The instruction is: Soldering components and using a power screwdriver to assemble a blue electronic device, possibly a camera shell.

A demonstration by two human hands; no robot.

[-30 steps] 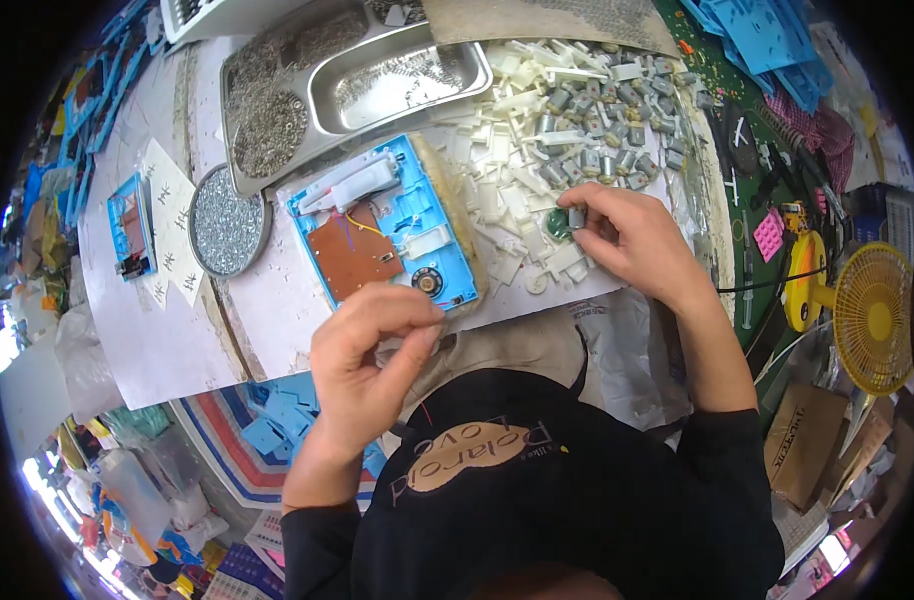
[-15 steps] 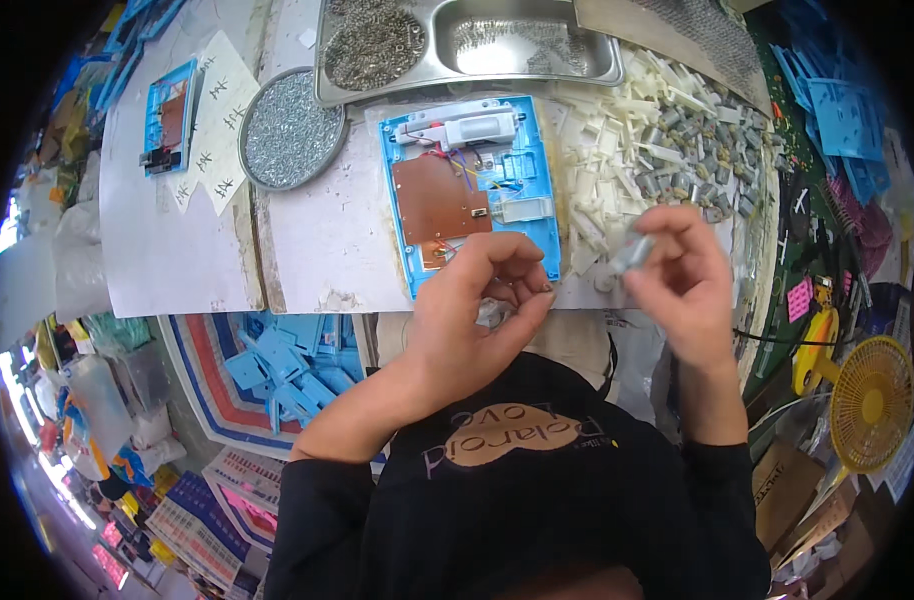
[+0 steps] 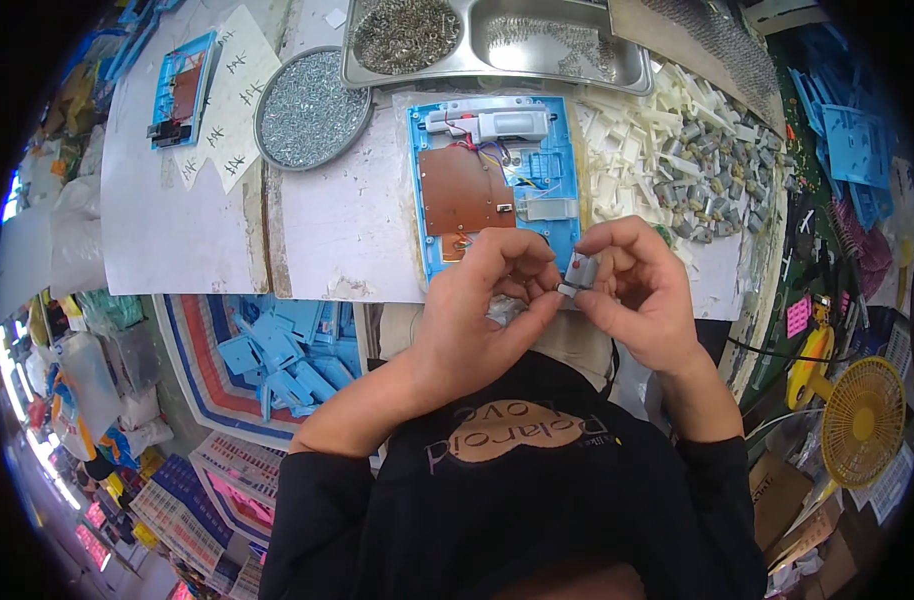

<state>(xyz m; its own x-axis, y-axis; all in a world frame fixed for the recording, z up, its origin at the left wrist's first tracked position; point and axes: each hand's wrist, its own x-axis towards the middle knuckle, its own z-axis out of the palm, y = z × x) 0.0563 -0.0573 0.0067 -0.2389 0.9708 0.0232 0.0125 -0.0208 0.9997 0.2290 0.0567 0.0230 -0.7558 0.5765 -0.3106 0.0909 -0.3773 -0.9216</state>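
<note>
Near the table's front edge, my two hands come together at the fingertips. My right hand pinches a small grey block-shaped part with a reddish spot on it. Curled beside it, my left hand has thumb and fingers brought up against that part's lower end. Something shiny and pale shows in the left palm; its kind is unclear. Just behind the hands lies a blue plastic housing with a brown circuit board, coloured wires and grey parts in it.
Right of the housing spreads a pile of white plastic parts and grey block-shaped parts. A steel tray of small metal pieces and a round dish of small screws stand behind. A second blue housing lies left; a yellow fan stands right.
My right hand has moved left with the grey part, from beside the pile to my left fingertips. The left hand stays nearly in place. The view has shifted slightly.
</note>
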